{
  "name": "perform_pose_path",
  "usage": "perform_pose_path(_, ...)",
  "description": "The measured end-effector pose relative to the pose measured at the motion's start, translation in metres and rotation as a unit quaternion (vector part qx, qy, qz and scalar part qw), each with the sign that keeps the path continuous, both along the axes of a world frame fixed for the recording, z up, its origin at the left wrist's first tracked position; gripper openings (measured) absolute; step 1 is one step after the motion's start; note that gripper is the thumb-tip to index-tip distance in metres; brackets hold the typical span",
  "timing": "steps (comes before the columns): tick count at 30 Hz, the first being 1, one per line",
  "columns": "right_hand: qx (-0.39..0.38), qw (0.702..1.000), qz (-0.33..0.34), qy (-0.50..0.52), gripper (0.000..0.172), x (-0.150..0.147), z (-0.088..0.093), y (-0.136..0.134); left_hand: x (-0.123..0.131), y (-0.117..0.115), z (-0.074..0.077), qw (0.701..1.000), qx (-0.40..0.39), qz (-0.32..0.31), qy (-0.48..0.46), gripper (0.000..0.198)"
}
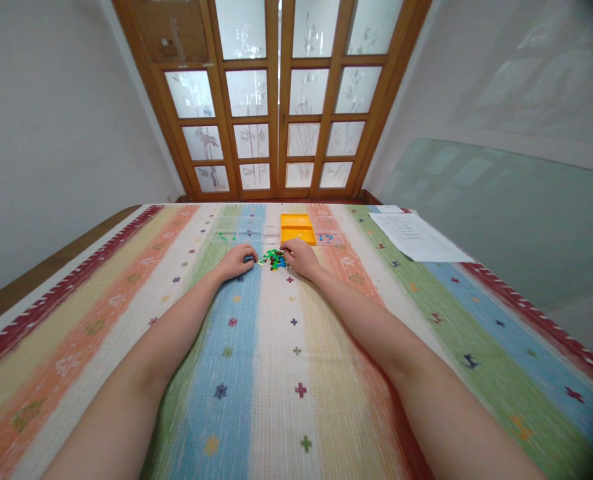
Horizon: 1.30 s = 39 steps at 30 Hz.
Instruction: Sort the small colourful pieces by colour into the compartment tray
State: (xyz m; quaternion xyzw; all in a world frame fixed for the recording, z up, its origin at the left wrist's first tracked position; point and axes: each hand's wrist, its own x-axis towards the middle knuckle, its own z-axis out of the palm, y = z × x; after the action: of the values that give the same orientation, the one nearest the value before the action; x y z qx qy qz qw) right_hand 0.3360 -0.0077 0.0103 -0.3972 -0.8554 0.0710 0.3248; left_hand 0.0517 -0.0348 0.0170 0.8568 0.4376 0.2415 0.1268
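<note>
A small pile of mixed green, blue, brown and yellow pieces (275, 259) lies on the striped tablecloth between my two hands. My left hand (236, 262) rests on the cloth just left of the pile, its fingers curled in; whatever they may hold is too small to make out. At the pile's right edge, my right hand (302, 258) has thumb and fingers drawn together close to the pieces. Any piece in that pinch is hidden from view. Behind the right hand stands an orange tray (298, 219) with a divider across it.
Left of the orange tray is a clear tray (216, 225) with a few green pieces in it. Blue pieces (326, 237) sit in another clear tray on the right. Printed paper (416, 237) lies at the table's far right. Wooden glazed doors (279, 133) stand beyond the table.
</note>
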Motion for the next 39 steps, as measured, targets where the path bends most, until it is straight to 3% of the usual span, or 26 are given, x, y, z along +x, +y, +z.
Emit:
perform_pose_path(5, -0.002, 1.000, -0.002, 0.007, 0.021, 0.000, 0.002, -0.001, 0.001, 0.000, -0.003, 1.000, 0.007, 0.010, -0.028, 0.019)
perform_pose_path(10, -0.008, 1.000, -0.005, -0.002, 0.021, 0.000, 0.002, -0.001, -0.001, 0.006, -0.010, 0.986, -0.011, 0.111, -0.126, 0.019)
perform_pose_path(13, -0.008, 1.000, -0.006, -0.006, 0.021, 0.000, 0.000, 0.001, -0.003, 0.013, -0.015, 0.970, -0.015, 0.148, -0.194, 0.015)
perform_pose_path(17, -0.006, 1.000, 0.000, 0.000, 0.020, 0.000, -0.001, 0.001, -0.003, 0.020, -0.018, 0.937, -0.079, 0.175, -0.291, 0.011)
perform_pose_path(23, -0.011, 1.000, 0.002, -0.004, 0.021, 0.000, -0.001, 0.001, -0.002, 0.015, -0.011, 0.892, -0.108, 0.192, -0.394, 0.020)
perform_pose_path(27, -0.011, 1.000, 0.005, -0.006, 0.021, -0.001, 0.000, 0.000, -0.003, 0.015, -0.010, 0.895, -0.116, 0.172, -0.395, 0.038)
perform_pose_path(33, -0.015, 1.000, 0.007, -0.012, 0.022, -0.002, 0.003, -0.003, -0.008, 0.024, -0.021, 0.904, -0.142, 0.144, -0.377, 0.070)
perform_pose_path(36, -0.019, 1.000, 0.007, -0.013, 0.022, -0.002, 0.003, -0.003, -0.009, 0.023, -0.022, 0.914, -0.128, 0.159, -0.351, 0.068)
perform_pose_path(39, -0.024, 1.000, 0.007, -0.017, 0.022, -0.002, 0.002, -0.002, -0.009, 0.018, -0.019, 0.947, -0.075, 0.189, -0.247, 0.052)
